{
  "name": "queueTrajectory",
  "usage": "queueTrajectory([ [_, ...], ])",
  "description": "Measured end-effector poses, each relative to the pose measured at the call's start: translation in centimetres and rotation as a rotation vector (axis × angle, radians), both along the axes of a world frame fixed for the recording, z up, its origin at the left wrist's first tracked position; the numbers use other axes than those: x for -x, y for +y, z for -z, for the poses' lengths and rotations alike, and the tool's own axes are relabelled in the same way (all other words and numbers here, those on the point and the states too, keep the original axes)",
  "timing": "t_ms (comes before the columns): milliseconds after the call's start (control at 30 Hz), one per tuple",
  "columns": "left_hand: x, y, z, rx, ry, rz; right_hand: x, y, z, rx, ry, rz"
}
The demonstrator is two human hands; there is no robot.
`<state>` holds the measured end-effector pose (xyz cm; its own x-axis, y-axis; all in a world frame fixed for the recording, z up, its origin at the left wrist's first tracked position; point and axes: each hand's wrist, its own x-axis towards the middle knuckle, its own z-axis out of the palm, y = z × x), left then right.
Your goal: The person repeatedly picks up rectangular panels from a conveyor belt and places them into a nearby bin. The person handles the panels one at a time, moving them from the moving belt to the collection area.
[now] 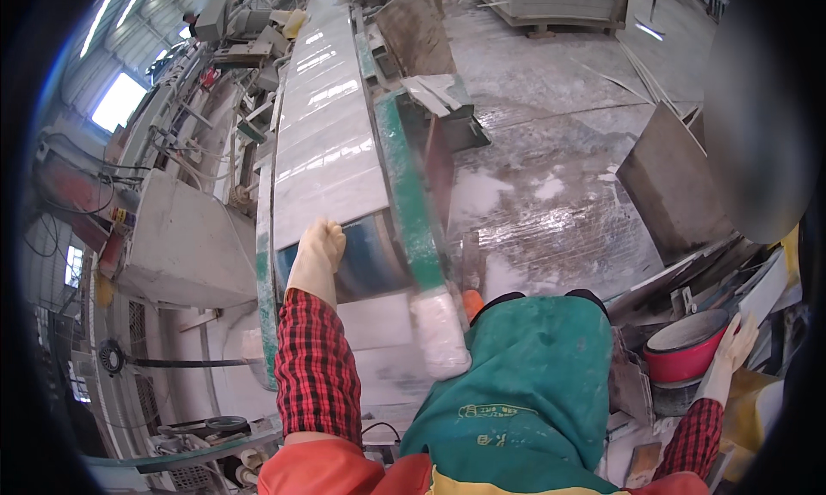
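Observation:
My left hand (320, 252), in a cream glove, is at the near edge of a white stone slab (331, 181) on a long conveyor. Its fingers are curled closed at that edge; their undersides are hidden. Below the slab edge a dark blue belt (372, 258) shows over the roller end. Out to the right, my right hand (731, 353), gloved too, has its thumb and fingers around the lower end of a narrow white slab (764, 282). That slab slants up beside a red bucket (688, 349).
Green side rails (409, 194) flank the conveyor, the right one ending in a plastic-wrapped pad (440, 333). Brown boards (675, 181) lean at the right. A grey block-shaped housing (185, 241) stands on the left. Wet floor (551, 142) stretches beyond, toward a pallet stack (559, 0).

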<state>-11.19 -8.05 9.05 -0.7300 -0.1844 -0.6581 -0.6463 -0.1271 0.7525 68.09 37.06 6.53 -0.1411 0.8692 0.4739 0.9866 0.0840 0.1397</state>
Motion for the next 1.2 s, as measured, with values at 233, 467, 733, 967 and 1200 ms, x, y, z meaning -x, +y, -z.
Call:
queueTrajectory([
  [233,2.3,-5.2,6.0,-0.309,0.453,0.645,6.0,-1.5,-4.7,0.142,0.184,0.394],
  [467,-10.9,1.8,-4.7,0.880,0.726,0.846,8.6,0.8,-1.6,-0.093,0.230,0.170],
  [733,-12.2,12.7,2.5,0.417,1.258,1.241,7.2,-3.0,-3.0,-0.134,0.226,0.262],
  [967,-12.4,10.5,6.7,1.068,1.327,1.257,9.5,-1.9,-5.2,0.134,0.435,0.443],
  [1200,-12.6,10.5,6.4,0.983,1.325,1.213,10.2,-2.1,-5.2,0.094,0.471,0.508],
])
